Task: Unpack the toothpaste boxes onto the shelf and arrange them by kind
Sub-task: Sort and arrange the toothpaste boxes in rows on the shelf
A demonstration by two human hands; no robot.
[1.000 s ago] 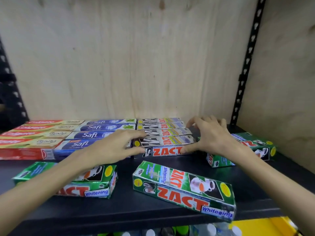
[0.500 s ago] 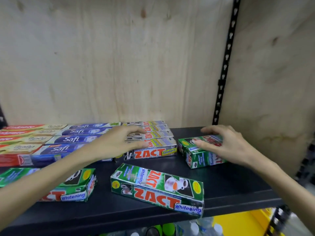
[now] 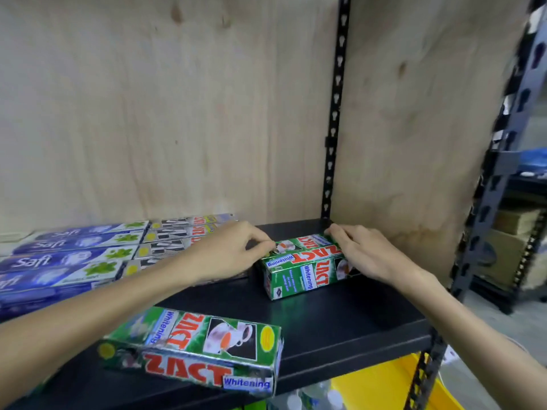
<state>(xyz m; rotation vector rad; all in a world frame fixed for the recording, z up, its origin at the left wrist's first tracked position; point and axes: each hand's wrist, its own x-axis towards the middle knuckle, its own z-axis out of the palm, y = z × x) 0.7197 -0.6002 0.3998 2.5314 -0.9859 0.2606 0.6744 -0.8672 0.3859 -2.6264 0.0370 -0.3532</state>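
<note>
A green Zact whitening box (image 3: 299,266) lies on the black shelf (image 3: 340,318) near the back right corner. My left hand (image 3: 228,255) pinches its left top edge, and my right hand (image 3: 364,255) grips its right side with curled fingers. A second green Zact box (image 3: 201,347) lies at an angle near the shelf's front edge. Silver Zact boxes (image 3: 177,235) sit in a row at the back, partly hidden by my left hand. Blue Safi boxes (image 3: 65,258) lie in a row to their left.
A plywood back panel (image 3: 177,113) and side panel (image 3: 414,128) close in the shelf, with a black slotted upright (image 3: 334,119) in the corner. A yellow bin (image 3: 381,386) shows below the shelf. Another metal rack (image 3: 509,143) stands to the right.
My left hand left the silver Zact row and moved right onto the green box. My right hand stayed on that box, which now lies closer to the silver row. The view swung right.
</note>
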